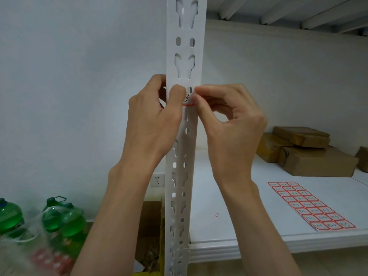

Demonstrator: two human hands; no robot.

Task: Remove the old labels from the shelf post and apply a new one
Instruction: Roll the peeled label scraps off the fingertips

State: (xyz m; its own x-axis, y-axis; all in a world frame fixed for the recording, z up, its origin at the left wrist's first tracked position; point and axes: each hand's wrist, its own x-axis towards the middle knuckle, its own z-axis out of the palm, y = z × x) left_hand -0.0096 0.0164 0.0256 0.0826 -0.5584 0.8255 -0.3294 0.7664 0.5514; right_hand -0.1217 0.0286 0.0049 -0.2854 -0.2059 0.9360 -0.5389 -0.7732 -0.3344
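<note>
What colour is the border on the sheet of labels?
Red, around white labels on the label sheet; head view.

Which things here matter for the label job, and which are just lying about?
Job:
- shelf post
- label on it
- left hand, right hand, both at the label
- sheet of labels on the shelf

Lying about:
- brown parcels
- green bottles
- cardboard box
- wall socket
</note>
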